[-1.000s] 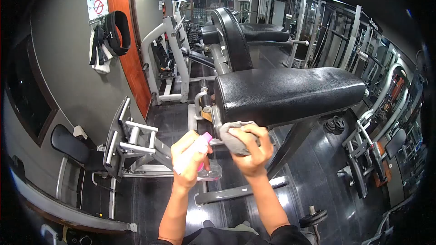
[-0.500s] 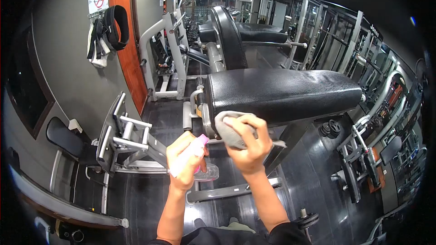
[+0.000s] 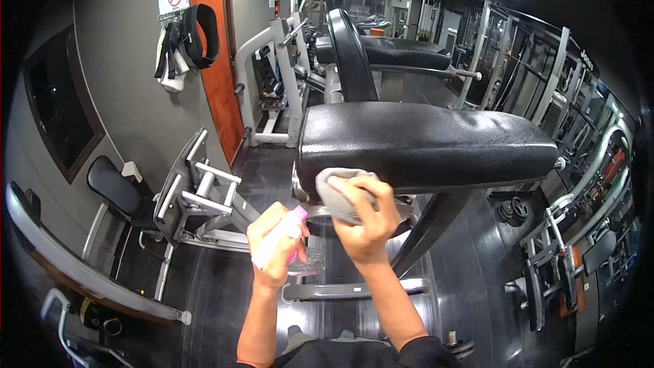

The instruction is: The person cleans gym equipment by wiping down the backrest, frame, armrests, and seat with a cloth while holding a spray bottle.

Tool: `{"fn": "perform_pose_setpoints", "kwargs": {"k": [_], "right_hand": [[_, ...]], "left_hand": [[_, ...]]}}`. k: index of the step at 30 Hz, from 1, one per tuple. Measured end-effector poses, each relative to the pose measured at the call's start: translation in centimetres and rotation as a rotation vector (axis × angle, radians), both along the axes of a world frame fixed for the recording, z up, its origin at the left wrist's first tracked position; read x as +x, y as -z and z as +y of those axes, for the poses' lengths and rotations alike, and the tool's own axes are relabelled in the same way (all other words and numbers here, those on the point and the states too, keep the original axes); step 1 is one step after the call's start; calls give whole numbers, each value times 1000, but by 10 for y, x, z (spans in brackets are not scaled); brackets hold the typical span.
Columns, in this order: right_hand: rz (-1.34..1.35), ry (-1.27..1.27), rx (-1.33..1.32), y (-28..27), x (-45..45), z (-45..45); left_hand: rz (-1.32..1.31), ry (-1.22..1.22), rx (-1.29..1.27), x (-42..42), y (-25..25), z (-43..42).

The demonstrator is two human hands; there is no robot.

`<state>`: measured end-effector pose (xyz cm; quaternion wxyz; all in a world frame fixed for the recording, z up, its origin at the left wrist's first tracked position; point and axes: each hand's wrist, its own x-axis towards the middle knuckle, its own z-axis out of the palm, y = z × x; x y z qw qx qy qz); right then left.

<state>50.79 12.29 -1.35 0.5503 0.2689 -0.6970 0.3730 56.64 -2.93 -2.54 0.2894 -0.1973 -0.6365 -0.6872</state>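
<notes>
My left hand [image 3: 272, 238] is wrapped round a clear spray bottle with a pink nozzle [image 3: 299, 213]; part of the bottle's body shows below the fingers. In my right hand [image 3: 368, 221] is a folded grey cloth [image 3: 338, 197], gripped between thumb and fingers. The cloth is at the lower near edge of a black padded bench [image 3: 422, 140]; whether it presses on the pad I cannot tell. The pad looks shiny, with creases toward its right end. Both hands are side by side in front of the bench, the left one lower.
Behind stands an upright black backrest [image 3: 348, 54] and another bench pad [image 3: 402, 49]. A grey-framed machine [image 3: 204, 197] is to the left, near a red door [image 3: 216, 61]. Weight plates [image 3: 512, 211] lie on the floor at right. A metal base bar [image 3: 357, 290] runs low before me.
The view has turned slightly left, so the surroundings sit farther right. My right hand with the cloth has shifted a little left in the view; both hands keep their holds.
</notes>
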Motion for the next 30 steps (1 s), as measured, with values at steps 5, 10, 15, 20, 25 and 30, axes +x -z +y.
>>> {"fn": "perform_pose_setpoints", "kwargs": {"k": [5, 10, 15, 20, 25, 30], "right_hand": [[-60, -59, 57, -4, 4, 24], [28, 199, -163, -24, 3, 85], [35, 124, -124, -45, -5, 78], [-127, -96, 118, -25, 4, 41], [-154, -33, -47, -16, 10, 91], [-134, 138, -252, -16, 8, 117]], "left_hand": [[4, -1, 38, 1, -8, 25], [71, 10, -21, -5, -7, 40], [46, -6, -7, 1, -10, 54], [63, -23, -24, 1, -15, 59], [91, -95, -15, -3, -32, 75], [61, -66, -46, -13, -42, 81]]}}
